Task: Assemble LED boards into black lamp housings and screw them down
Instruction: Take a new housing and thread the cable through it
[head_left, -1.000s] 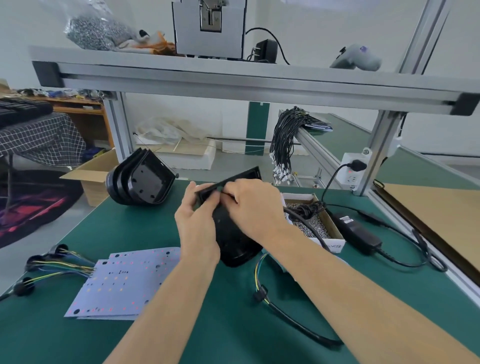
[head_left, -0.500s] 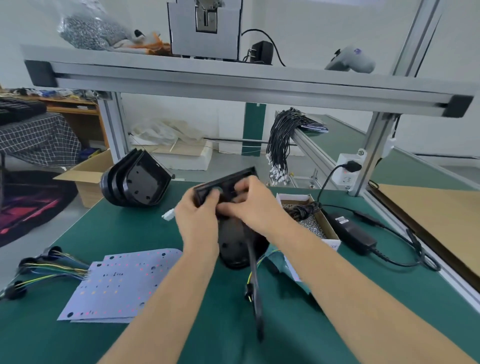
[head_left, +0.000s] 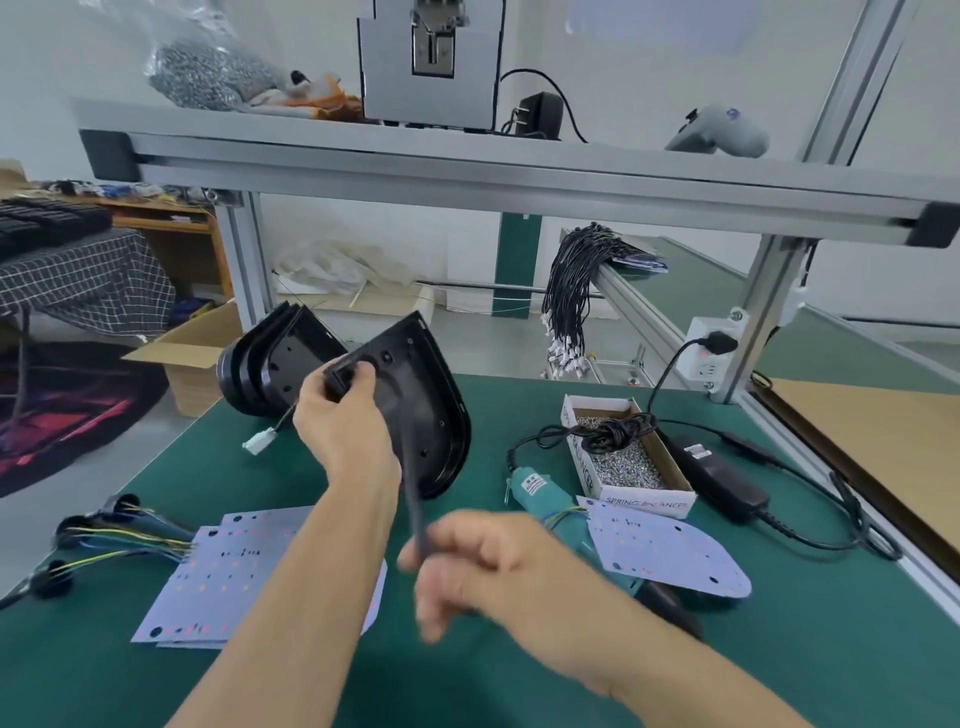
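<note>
My left hand (head_left: 345, 421) grips a black lamp housing (head_left: 426, 410) by its top left corner and holds it upright on the green mat, inner side toward me. A black cable (head_left: 413, 499) runs from the housing down to my right hand (head_left: 483, 566), which is blurred and pinches the cable's lower end. Its white connector (head_left: 258, 442) hangs out behind the housing on the left. One white LED board (head_left: 665, 551) lies to the right. More LED boards (head_left: 228, 577) lie stacked at the left with coloured wires (head_left: 119, 540).
A stack of black housings (head_left: 270, 371) leans at the mat's back left. A green electric screwdriver (head_left: 540, 501) lies right of centre, beside an open box of screws (head_left: 623, 457) and a black power adapter (head_left: 722, 478). Aluminium frame posts (head_left: 763, 306) stand at the back.
My right hand left the housing and drew the black cable down toward me. My left hand turned the housing upright and moved it left. The screwdriver and right LED board are now uncovered.
</note>
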